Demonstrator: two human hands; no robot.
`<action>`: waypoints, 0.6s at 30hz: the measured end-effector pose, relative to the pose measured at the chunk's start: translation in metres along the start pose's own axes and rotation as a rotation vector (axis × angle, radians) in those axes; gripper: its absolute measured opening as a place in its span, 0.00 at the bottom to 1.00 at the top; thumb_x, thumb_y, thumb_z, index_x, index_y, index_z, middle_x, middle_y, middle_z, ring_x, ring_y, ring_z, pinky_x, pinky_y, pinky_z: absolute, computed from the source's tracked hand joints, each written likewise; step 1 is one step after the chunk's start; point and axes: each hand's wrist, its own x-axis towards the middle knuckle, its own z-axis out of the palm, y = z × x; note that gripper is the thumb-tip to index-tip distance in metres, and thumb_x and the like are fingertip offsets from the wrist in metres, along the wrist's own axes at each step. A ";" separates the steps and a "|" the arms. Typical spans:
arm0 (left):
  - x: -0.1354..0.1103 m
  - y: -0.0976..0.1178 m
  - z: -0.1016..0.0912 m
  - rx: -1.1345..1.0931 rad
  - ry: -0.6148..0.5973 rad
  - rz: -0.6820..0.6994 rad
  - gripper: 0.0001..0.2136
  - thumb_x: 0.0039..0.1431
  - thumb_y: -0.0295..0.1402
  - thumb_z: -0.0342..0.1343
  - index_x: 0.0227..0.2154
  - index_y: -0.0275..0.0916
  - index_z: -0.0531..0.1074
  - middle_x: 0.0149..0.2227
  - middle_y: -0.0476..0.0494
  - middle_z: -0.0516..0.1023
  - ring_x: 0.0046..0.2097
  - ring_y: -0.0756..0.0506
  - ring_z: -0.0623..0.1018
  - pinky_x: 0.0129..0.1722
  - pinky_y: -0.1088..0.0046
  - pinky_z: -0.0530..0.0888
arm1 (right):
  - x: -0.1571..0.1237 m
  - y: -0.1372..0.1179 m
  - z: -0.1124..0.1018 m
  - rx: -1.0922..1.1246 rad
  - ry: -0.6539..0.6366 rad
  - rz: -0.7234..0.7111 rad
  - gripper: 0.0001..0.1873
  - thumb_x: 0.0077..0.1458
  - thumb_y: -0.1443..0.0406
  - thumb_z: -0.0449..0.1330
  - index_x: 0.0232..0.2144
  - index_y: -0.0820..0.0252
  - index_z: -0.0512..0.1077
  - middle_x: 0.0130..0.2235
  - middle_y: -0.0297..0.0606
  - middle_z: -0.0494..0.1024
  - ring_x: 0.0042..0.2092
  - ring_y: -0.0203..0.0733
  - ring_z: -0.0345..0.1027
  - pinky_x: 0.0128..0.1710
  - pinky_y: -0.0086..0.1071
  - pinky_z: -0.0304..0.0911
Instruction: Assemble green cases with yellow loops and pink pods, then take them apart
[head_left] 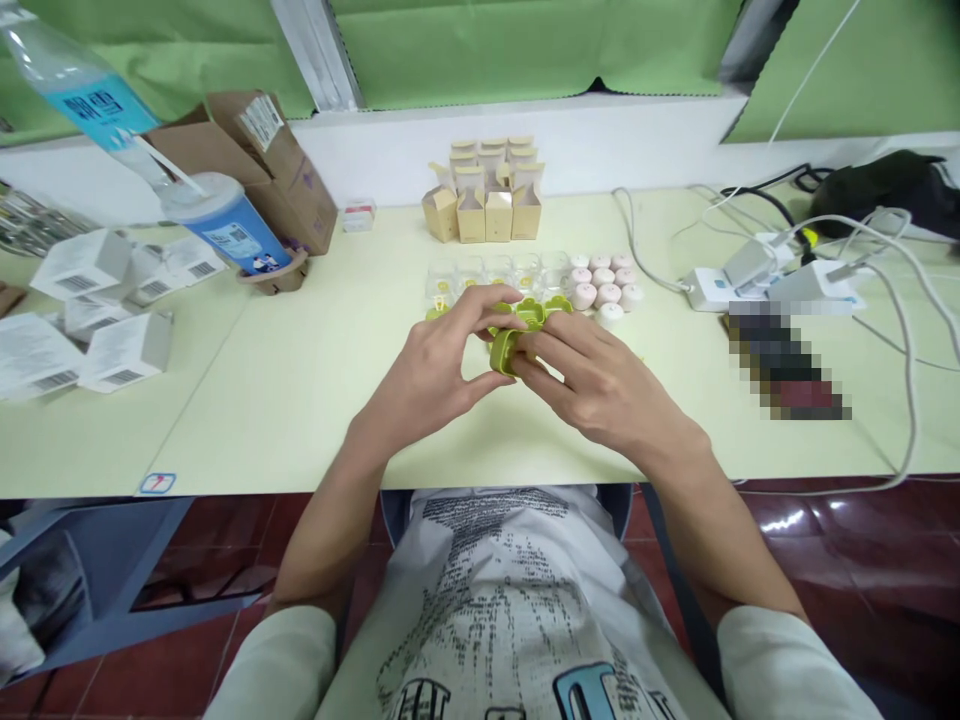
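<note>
Both my hands meet over the middle of the pale table (285, 400) around a small green plastic piece (507, 347). My left hand (439, 365) pinches it from the left with thumb and fingers. From the right, my right hand (600, 385) grips the same piece with curled fingers. More green pieces (551, 305) lie just behind my fingers. Beyond them sit clear small cases (487, 272) and a cluster of pinkish-white round caps (604, 285). Further back stand several small tan cartons (487, 195).
White labelled boxes (97, 320) are piled at the left. A brown cardboard box (255, 160), a blue cup (232, 230) and a water bottle (82, 95) stand at the back left. A power strip with cables (757, 280) and a black bag (885, 185) lie at the right.
</note>
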 end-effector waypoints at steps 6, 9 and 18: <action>0.000 0.002 0.001 -0.054 0.000 -0.041 0.31 0.65 0.27 0.73 0.67 0.50 0.67 0.64 0.42 0.81 0.62 0.38 0.88 0.57 0.64 0.87 | -0.001 0.003 0.008 0.090 0.107 0.029 0.12 0.75 0.76 0.59 0.44 0.58 0.78 0.42 0.42 0.83 0.42 0.45 0.69 0.39 0.41 0.65; 0.001 0.000 0.001 -0.077 0.019 -0.059 0.28 0.66 0.29 0.72 0.64 0.49 0.68 0.63 0.43 0.82 0.61 0.38 0.88 0.57 0.65 0.87 | 0.001 0.004 0.015 0.100 0.147 0.037 0.11 0.75 0.75 0.60 0.42 0.58 0.78 0.42 0.41 0.85 0.41 0.44 0.70 0.38 0.40 0.65; 0.004 -0.002 0.004 -0.164 0.120 -0.110 0.27 0.67 0.39 0.75 0.62 0.48 0.68 0.57 0.41 0.87 0.63 0.36 0.87 0.64 0.54 0.86 | -0.003 0.012 0.007 0.612 0.329 0.657 0.14 0.69 0.55 0.74 0.53 0.49 0.84 0.53 0.43 0.87 0.47 0.49 0.82 0.45 0.46 0.80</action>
